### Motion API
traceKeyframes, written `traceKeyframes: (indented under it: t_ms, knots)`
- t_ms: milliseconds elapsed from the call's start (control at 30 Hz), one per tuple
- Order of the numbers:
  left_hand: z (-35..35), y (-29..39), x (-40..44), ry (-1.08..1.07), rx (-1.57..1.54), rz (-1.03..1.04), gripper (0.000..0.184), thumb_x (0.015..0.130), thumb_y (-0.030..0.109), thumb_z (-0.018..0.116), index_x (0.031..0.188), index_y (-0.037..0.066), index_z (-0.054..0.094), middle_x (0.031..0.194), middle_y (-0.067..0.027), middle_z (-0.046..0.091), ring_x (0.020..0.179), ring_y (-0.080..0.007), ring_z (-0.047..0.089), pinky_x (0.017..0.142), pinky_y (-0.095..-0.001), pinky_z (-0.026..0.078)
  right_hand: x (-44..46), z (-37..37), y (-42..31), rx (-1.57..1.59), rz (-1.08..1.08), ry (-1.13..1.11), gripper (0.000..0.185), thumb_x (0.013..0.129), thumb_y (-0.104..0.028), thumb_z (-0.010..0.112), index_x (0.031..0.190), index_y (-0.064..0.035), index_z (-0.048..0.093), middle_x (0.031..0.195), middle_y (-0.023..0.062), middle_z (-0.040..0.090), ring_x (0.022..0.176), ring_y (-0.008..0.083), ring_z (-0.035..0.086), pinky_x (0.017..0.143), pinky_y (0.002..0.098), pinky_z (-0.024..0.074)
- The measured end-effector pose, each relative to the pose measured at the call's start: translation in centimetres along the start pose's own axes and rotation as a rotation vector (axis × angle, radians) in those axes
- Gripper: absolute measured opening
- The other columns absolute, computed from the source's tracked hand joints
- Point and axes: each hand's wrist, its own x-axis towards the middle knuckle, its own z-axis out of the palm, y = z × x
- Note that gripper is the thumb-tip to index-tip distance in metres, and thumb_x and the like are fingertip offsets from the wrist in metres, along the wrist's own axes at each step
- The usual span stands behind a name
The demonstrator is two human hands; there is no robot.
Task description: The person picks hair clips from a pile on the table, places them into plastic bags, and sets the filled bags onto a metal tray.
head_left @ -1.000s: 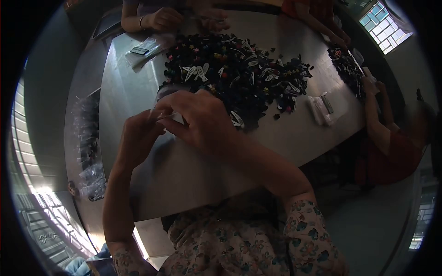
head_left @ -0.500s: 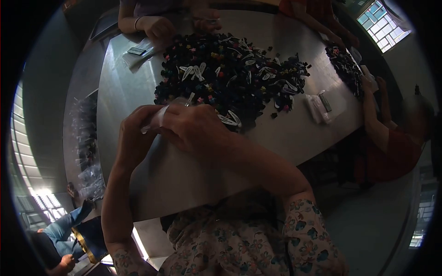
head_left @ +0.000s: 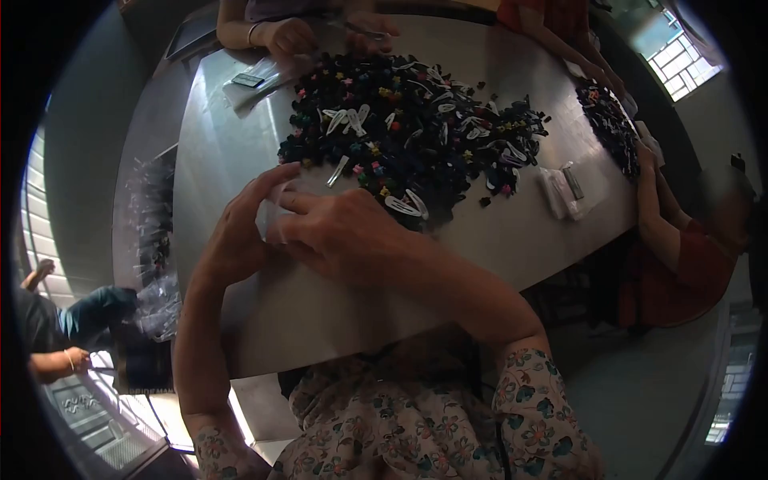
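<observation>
My left hand (head_left: 244,228) is curled around the left side of a small clear plastic bag (head_left: 276,202). From the other side, the bent fingers of my right hand (head_left: 344,236) press on the same bag, partly hiding it. What the bag contains cannot be made out. Just beyond my fingers, a slim silver hair clip (head_left: 338,171) lies on the metal table (head_left: 320,320). A big heap of small dark and coloured hair claws (head_left: 416,144) spreads past my hands, with white snap clips (head_left: 408,204) among them.
Bags with dark labels lie at the far left (head_left: 250,86) and right (head_left: 562,192). A second clip pile (head_left: 612,120) sits near co-workers at the right. Another person's hands (head_left: 292,36) work across the table. More plastic bags (head_left: 156,308) are at the left; someone walks there.
My hands have drawn slightly apart and the bag shows less between them. The silver clip now lies uncovered beyond my fingers. The person at the lower left has moved forward.
</observation>
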Motion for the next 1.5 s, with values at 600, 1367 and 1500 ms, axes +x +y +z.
traceKeyframes:
  t_ms: [600,1367,1500]
  knots:
    - [-0.3,-1.2,0.0,0.056,-0.041,-0.031,0.071,0.073,0.009,0.08,0.137,0.006,0.049,0.121,-0.0123,0.065,0.114,-0.026,0.062,0.097,-0.0377,0.049,0.7,-1.3,0.1,-0.006,0.048,0.022,0.016,0.086,-0.011,0.069,0.101,-0.0056,0.07,0.089,0.0096,0.07,0.069,0.0222,0.069,0.062,0.0325,0.055]
    - [-0.4,-3.2,0.0,0.105,-0.122,0.002,0.061,0.082,0.007,0.074,0.139,0.005,0.052,0.1,-0.0003,0.064,0.097,-0.01,0.059,0.094,-0.0292,0.048,-0.8,-1.5,8.1,-0.348,0.249,-0.021,0.019,0.08,-0.013,0.073,0.098,-0.0084,0.07,0.1,0.0078,0.062,0.096,0.0273,0.059,0.086,0.0376,0.0493]
    - [-0.4,-3.1,0.0,0.101,-0.124,-0.03,0.061,0.082,0.007,0.074,0.138,0.005,0.052,0.1,0.0001,0.064,0.096,-0.0095,0.06,0.094,-0.0291,0.048,-0.6,-1.6,7.9,-0.414,0.241,-0.124,0.02,0.078,-0.014,0.073,0.097,-0.0086,0.068,0.101,0.0081,0.06,0.097,0.0277,0.057,0.087,0.0383,0.0486]
